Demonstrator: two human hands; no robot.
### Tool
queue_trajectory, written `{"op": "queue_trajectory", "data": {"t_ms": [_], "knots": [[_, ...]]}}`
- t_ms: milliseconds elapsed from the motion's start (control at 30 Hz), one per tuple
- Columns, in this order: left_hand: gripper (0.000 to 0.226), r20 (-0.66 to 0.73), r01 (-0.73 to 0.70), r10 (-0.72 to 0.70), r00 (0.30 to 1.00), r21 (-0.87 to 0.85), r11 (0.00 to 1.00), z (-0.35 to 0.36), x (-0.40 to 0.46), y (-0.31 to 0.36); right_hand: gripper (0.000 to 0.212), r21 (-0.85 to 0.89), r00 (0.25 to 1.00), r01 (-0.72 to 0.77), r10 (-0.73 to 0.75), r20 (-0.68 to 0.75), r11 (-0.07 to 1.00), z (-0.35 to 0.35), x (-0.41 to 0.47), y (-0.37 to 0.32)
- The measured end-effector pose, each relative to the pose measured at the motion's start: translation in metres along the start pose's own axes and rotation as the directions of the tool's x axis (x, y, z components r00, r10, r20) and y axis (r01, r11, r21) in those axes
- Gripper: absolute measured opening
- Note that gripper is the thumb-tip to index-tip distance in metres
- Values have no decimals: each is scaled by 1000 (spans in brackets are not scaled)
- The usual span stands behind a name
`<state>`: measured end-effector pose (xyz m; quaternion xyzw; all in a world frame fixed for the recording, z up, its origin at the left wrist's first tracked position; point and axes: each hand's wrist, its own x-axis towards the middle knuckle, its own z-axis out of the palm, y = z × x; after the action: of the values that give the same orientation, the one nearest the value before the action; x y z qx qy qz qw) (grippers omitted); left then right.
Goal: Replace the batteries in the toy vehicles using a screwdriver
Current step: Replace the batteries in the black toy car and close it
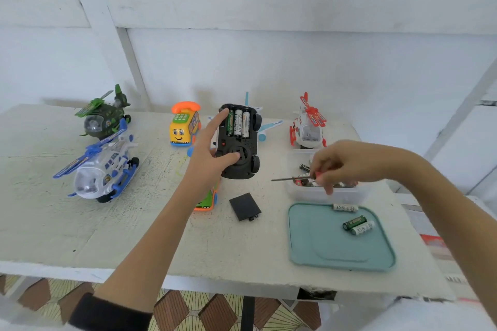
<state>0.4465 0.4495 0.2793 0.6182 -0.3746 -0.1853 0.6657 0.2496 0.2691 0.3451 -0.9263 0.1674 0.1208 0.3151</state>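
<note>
Gripping the upturned car (238,142), the left hand (208,153) bares three batteries (238,122); the right hand (347,162), pinching the screwdriver (293,178), is nearer the cover (244,206).

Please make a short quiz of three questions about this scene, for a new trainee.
1. True or false: the black car in the left hand has its battery bay open.
2. How many batteries lie on the green tray?
3. Which tool is in the right hand: A) screwdriver, B) scissors, C) pliers?

Key: 1 true, three batteries show inside; 2 three; 3 A.
</note>
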Motion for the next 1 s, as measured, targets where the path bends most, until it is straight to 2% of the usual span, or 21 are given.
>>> {"op": "queue_trajectory", "data": {"t_ms": [67,133,200,267,367,733,1000], "knots": [[82,25,3,-3,1000,-5,1000,7,4,-2,5,86,969,73,-50,-242,994,-13,-7,-4],[84,66,-4,3,998,17,1000,15,7,-2,6,31,879,111,-84,-470,993,-19,-5,-7],[82,110,-19,13,994,55,998,24,9,-2,8,-57,795,71,-90,-600,996,-20,2,-8],[81,132,-19,9,991,71,997,31,10,-1,8,-119,740,9,-86,-667,993,-21,10,-6],[81,148,-33,19,989,93,995,38,13,-1,12,-133,707,-14,-84,-702,991,-24,15,-2],[81,231,-126,99,968,106,986,51,22,-4,9,-128,712,-2,-89,-697,992,-28,14,14],[78,381,-250,135,915,270,930,65,41,-2,12,-148,723,-125,-12,-690,981,-44,3,20]]}}
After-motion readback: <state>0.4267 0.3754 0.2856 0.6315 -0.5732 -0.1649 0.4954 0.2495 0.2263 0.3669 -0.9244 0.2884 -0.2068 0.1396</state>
